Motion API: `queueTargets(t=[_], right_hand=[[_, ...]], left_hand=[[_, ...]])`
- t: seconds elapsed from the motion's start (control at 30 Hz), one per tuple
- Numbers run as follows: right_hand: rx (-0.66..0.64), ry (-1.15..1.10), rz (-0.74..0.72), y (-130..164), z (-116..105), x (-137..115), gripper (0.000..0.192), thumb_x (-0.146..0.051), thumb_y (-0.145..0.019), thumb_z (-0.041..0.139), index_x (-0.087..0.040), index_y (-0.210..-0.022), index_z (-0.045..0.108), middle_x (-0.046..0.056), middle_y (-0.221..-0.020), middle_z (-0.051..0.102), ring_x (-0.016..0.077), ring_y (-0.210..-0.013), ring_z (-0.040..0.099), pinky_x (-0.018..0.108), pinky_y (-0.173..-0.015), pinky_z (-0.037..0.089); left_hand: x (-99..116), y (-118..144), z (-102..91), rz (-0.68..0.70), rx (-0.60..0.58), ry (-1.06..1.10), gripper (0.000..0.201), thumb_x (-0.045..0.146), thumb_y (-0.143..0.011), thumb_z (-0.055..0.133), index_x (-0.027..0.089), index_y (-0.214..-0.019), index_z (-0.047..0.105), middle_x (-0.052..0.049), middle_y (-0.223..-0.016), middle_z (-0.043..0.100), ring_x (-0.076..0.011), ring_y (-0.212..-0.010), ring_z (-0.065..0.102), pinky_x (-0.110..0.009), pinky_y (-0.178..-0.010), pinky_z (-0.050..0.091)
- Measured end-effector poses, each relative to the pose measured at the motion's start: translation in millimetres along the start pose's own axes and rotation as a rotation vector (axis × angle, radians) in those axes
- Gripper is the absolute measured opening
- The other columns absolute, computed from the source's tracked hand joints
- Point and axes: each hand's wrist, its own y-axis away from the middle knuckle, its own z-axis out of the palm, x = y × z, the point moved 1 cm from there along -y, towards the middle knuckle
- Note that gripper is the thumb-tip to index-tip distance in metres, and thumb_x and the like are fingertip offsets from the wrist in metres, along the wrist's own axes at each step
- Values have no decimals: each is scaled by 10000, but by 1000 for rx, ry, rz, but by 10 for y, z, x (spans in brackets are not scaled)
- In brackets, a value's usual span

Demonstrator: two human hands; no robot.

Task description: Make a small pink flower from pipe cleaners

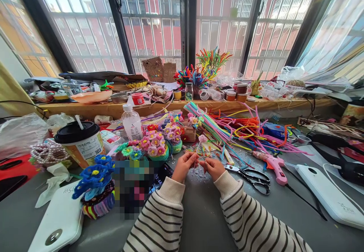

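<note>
Near the middle of the desk, my left hand [185, 166] and my right hand [212, 168] are close together, both closed in a pinch. Between their fingertips is a thin pipe cleaner [199, 162], too small to make out fully. Just above the fingers shows a pale pink fuzzy flower [202, 138]; whether it joins the piece I hold cannot be told. Scissors [251, 177] lie beside my right hand, their blades pointing toward it. Left of my hands stand pink pipe-cleaner flowers [153, 143] in small pots.
Behind my hands lies a bundle of pipe cleaners [212, 125]. A pink glue gun [273, 165] and a white power bank [330, 195] are at right. At left are a blue flower pot [98, 202], a lidded cup [82, 142] and another power bank [58, 218].
</note>
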Motion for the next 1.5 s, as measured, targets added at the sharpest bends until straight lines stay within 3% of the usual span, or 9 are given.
queueTargets(t=[0.63,0.9,1.2,1.5], right_hand=[[63,178,-3,-24,36,112,330,-330,-702,376,-170,-420,439,-6,-447,528,90,-445,438,198,-457,311],[87,219,66,-13,59,67,388,-388,-686,405,-158,-376,438,-16,-396,478,75,-414,394,190,-442,291],[148,247,70,-21,84,115,374,-392,-684,425,-168,-384,421,-15,-398,481,80,-400,380,203,-427,271],[60,229,0,-32,48,120,359,-341,-713,389,-162,-409,456,-5,-430,507,85,-434,415,200,-452,290]], left_hand=[[15,11,-1,59,92,-110,214,322,-594,557,132,-578,460,44,-455,477,-41,-410,385,-177,-431,290],[20,14,-45,175,301,-273,215,345,-623,516,146,-590,440,45,-480,459,-62,-434,404,-182,-426,319],[34,30,-10,205,267,-326,220,345,-615,524,147,-552,451,42,-458,459,-69,-431,409,-189,-443,333],[36,34,24,145,182,-293,213,338,-601,536,141,-533,492,41,-430,458,-72,-424,413,-189,-439,325]])
